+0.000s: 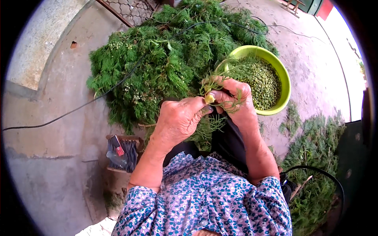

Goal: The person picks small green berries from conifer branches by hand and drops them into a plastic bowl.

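Note:
Both hands meet in front of my lap, their fingertips close together. My right hand (235, 100) is closed in a pinch on a feathery green sprig (215, 83), whose thin leaves stick out around the fingers. A small yellowish piece (210, 98) shows at the fingertips between the two hands; its exact kind is unclear. My left hand (178, 118) is closed, thumb and forefinger against that same spot. Just beyond my right hand stands a lime-green basin (286, 80) holding many small round green fruits (263, 82), with some leafy sprigs lying at its left side.
A large heap of cut leafy branches (157, 67) lies ahead, crossed by a black cable (114, 87). More cut greenery (315, 157) lies at the right, near another black cable (332, 177). A small open box (122, 155) with dark bags and a red packet sits left.

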A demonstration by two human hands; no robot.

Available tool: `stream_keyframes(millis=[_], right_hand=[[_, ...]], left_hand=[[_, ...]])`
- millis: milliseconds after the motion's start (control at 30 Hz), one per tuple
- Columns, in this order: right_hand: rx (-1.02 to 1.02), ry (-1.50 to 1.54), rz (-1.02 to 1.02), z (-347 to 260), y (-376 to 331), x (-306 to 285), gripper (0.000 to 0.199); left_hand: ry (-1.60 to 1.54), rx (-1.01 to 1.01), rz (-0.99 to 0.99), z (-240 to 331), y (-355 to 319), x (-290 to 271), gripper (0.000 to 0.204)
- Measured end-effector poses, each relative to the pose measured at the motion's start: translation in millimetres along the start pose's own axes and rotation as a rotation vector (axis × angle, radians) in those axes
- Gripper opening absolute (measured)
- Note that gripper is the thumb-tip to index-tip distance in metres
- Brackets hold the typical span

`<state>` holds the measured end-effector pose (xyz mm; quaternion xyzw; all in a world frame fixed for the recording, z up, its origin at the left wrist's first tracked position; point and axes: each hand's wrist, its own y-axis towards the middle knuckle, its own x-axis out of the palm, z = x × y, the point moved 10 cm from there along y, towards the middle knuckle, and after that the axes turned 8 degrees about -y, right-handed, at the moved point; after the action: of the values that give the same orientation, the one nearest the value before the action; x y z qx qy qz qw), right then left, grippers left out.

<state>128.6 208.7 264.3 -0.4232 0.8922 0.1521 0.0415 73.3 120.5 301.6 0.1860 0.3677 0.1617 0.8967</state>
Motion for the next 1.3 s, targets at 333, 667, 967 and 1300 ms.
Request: stream_keyframes(millis=[333, 667, 967, 1300], right_hand=[[0.229, 0.585, 0.417, 62, -16, -31, 0.019], [0.333, 0.415, 0.074, 68, -23, 24, 0.013], [0.409, 0.772, 0.394, 129, -26, -35, 0.013], [0.502, 0.962, 0.831, 200, -31, -123, 0.046]], left_hand=[[0.471, 0.042, -0.046, -3, -15, 8, 0.017], [0.645, 0.053, -0.11, -13, -23, 21, 0.01], [0.228, -0.046, 0.034, -37, -40, 5, 0.018], [-0.818, -0.771, 0.602, -116, -76, -50, 0.05]])
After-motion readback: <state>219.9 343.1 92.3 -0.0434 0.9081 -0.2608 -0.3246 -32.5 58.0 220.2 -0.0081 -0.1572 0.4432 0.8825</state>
